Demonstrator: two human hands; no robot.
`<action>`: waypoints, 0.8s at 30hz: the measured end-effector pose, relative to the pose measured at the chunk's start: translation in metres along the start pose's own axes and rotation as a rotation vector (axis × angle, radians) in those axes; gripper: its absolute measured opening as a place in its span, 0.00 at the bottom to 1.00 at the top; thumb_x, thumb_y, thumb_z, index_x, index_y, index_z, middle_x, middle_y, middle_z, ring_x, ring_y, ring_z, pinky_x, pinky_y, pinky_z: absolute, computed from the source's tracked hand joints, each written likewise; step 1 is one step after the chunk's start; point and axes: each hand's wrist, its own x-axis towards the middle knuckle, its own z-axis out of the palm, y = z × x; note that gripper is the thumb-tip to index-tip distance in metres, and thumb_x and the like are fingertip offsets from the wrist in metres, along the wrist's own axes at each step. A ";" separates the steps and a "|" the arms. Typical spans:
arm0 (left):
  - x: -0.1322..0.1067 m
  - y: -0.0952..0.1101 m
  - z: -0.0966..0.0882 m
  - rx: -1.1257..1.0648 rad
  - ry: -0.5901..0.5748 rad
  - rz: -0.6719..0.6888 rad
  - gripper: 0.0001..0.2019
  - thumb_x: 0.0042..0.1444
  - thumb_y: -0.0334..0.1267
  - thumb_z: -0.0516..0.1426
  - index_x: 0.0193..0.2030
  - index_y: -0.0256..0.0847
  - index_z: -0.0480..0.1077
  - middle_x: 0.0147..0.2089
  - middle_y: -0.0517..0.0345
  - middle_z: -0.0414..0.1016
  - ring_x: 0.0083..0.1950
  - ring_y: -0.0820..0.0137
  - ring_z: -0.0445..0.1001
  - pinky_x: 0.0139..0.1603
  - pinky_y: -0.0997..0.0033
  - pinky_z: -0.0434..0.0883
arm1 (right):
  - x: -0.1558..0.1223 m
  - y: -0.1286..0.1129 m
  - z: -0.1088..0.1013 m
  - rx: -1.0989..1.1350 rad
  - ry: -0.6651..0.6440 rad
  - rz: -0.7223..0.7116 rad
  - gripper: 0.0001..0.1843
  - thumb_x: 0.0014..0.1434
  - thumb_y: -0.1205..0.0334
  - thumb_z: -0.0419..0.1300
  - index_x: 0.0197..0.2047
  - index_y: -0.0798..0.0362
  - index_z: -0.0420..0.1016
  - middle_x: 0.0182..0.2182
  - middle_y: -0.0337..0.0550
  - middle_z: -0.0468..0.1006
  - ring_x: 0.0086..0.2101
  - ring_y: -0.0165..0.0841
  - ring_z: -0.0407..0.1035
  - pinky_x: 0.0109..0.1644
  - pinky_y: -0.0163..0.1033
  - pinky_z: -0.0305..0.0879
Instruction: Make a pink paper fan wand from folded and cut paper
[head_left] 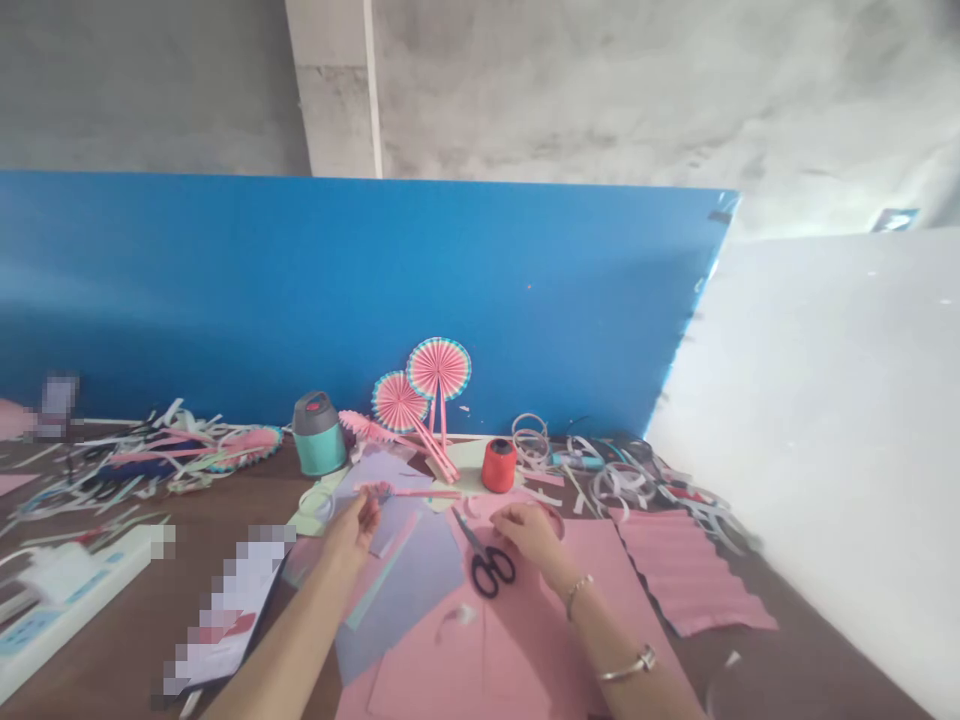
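My left hand (pixel 357 528) is closed on a small folded paper fan (pixel 379 489), whose pink handle reaches to the right. My right hand (pixel 529 538) has its fingers bent together over the pink paper sheets (pixel 525 640), and a curved pink strip (pixel 556 520) shows behind it. Whether those fingers pinch anything is hidden. Black-handled scissors (pixel 486 562) lie between my hands, blades toward the far side. Lavender paper (pixel 412 585) is spread below the left hand. A red spool of thread (pixel 499 466) stands just beyond the right hand.
Two round pleated fans (pixel 439 370) lean against the blue partition (pixel 300 270). A teal-and-grey container (pixel 319 435) stands at the back left. Paper strips (pixel 626 485) are heaped on the right beside a creased pink sheet (pixel 694 570). A power strip (pixel 82 595) lies left.
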 end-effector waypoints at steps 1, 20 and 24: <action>-0.001 0.000 0.000 -0.004 0.003 -0.004 0.10 0.58 0.21 0.54 0.28 0.36 0.68 0.21 0.63 0.71 0.19 0.81 0.71 0.22 0.84 0.70 | 0.001 0.001 0.000 -0.018 -0.001 -0.007 0.10 0.44 0.57 0.60 0.19 0.54 0.72 0.18 0.38 0.74 0.22 0.31 0.67 0.27 0.35 0.60; -0.037 -0.004 -0.002 0.228 -0.025 0.037 0.16 0.60 0.30 0.43 0.33 0.30 0.71 0.20 0.51 0.74 0.18 0.72 0.72 0.20 0.75 0.70 | 0.002 0.004 -0.001 -0.156 -0.016 -0.033 0.10 0.44 0.56 0.54 0.22 0.54 0.70 0.20 0.39 0.74 0.25 0.32 0.68 0.28 0.34 0.61; -0.038 -0.006 -0.011 0.292 0.027 0.060 0.12 0.57 0.29 0.47 0.30 0.32 0.71 0.20 0.55 0.73 0.17 0.74 0.70 0.19 0.76 0.68 | 0.002 0.004 -0.001 -0.161 -0.009 -0.040 0.12 0.46 0.54 0.54 0.20 0.54 0.70 0.21 0.40 0.74 0.26 0.33 0.68 0.29 0.34 0.61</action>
